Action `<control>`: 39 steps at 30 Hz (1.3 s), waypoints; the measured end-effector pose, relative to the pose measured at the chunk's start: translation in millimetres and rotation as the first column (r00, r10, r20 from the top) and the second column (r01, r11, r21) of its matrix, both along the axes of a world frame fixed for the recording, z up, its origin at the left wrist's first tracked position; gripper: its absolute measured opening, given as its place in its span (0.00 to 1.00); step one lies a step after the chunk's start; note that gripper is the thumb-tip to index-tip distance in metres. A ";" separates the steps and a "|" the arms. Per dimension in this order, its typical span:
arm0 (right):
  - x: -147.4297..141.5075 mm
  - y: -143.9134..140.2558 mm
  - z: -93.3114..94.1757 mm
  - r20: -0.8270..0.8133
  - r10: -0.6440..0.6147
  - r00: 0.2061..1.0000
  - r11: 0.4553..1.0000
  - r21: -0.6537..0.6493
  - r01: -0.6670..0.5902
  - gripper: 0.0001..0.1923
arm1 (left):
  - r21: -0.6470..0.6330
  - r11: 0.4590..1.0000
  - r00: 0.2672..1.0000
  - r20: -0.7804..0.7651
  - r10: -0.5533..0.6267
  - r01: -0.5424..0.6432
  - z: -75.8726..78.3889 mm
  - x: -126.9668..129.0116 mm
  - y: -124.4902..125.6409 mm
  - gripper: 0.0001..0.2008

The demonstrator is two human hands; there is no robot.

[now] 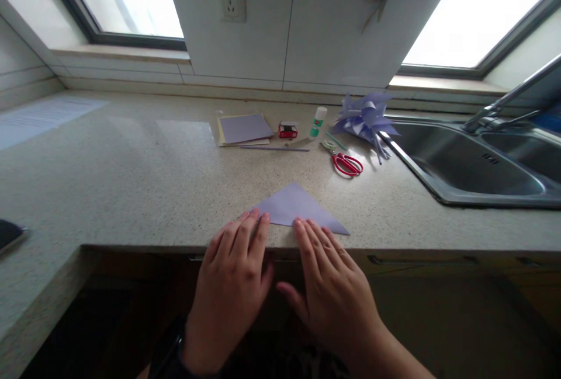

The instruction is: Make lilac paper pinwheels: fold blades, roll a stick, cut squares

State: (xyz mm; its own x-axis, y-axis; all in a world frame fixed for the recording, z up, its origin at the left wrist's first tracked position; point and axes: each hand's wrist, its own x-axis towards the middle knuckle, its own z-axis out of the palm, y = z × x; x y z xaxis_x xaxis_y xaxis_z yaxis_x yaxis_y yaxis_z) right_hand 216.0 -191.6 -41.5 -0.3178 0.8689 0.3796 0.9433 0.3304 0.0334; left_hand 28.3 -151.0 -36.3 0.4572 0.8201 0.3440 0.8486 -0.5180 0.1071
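Note:
A sheet of purple paper (293,201), folded into a triangle, lies flat near the counter's front edge with its tip pointing away from me. Flat fingers of my left hand (236,277) press on the left part of its near edge. My right hand (331,280) rests its outstretched fingertips on the same edge, right of the middle. Both thumbs stick out toward each other below the counter edge. The fingers partly cover the triangle's near side and its left corner.
Behind the triangle lie stacked purple and cream paper (245,128), a small red box (288,129), a glue stick (318,121), a thin purple stick (275,148) and red-handled scissors (346,164). A purple paper flower (363,119) sits beside the steel sink (464,160).

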 end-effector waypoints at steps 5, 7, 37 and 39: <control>46.7 -13.0 -2.8 0.114 -0.131 0.985 0.990 0.061 0.125 0.37 | 0.000 1.000 1.000 0.023 -0.009 0.009 1.9 1.0 1.6 0.31; 56.8 -18.1 -1.6 0.134 -0.142 0.981 0.989 0.060 0.135 0.35 | 0.002 1.000 1.000 0.020 -0.009 0.009 2.5 0.2 1.6 0.31; 37.0 -15.8 4.6 0.087 -0.176 0.981 0.983 0.062 0.171 0.32 | 0.021 1.000 0.999 -0.038 -0.007 0.007 2.1 -5.8 -0.2 0.33; 40.9 -17.7 3.6 0.108 -0.165 0.980 0.985 0.072 0.158 0.32 | 0.030 1.000 0.999 -0.031 0.006 -0.006 1.0 -9.6 -0.9 0.32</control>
State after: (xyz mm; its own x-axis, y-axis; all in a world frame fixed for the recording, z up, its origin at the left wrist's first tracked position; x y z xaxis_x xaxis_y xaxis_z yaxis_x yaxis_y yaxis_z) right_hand 256.9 -209.3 -37.9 -0.2196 0.8879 0.4042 0.9728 0.1683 0.1589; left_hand 18.7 -151.9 -35.3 0.4632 0.8124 0.3541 0.8544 -0.5155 0.0650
